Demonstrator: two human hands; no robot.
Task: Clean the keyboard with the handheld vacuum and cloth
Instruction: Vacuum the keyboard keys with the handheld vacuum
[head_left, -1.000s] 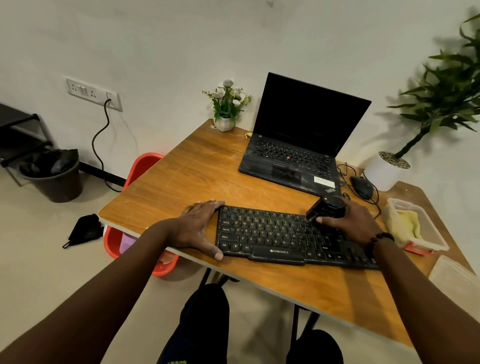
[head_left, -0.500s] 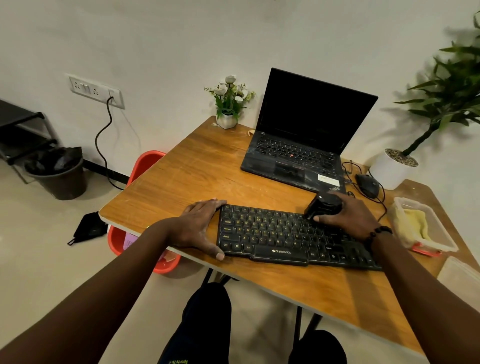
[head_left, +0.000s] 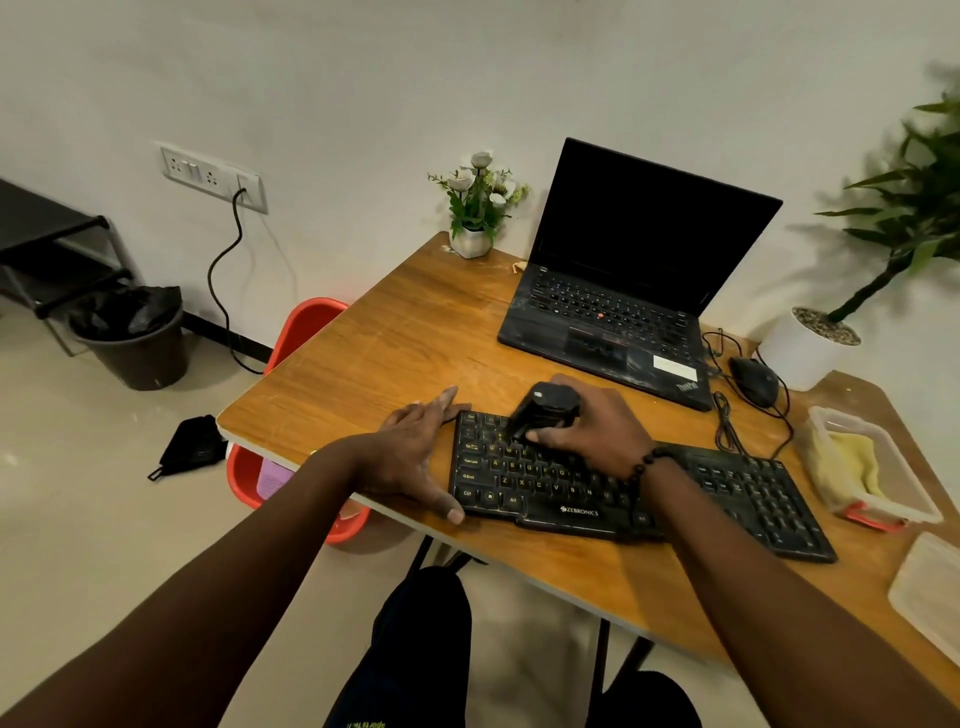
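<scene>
A black keyboard (head_left: 727, 499) lies along the front of the wooden desk (head_left: 395, 358). My right hand (head_left: 597, 431) grips a small black handheld vacuum (head_left: 548, 405) and presses it onto the keys at the keyboard's upper left. My left hand (head_left: 415, 452) lies flat against the keyboard's left end, fingers spread, thumb at the front corner. A yellow cloth (head_left: 852, 462) sits inside a clear plastic box (head_left: 914, 512) at the desk's right side.
An open black laptop (head_left: 623, 291) stands behind the keyboard, with a wired mouse (head_left: 753, 382) to its right. A small flower pot (head_left: 475, 208) is at the back. A box lid (head_left: 930, 597) lies front right. A red chair (head_left: 306, 332) and a bin (head_left: 132, 338) stand left.
My right hand has slid the vacuum leftward across the keyboard, from its right-middle to its upper left. My left hand has stayed at the keyboard's left end.
</scene>
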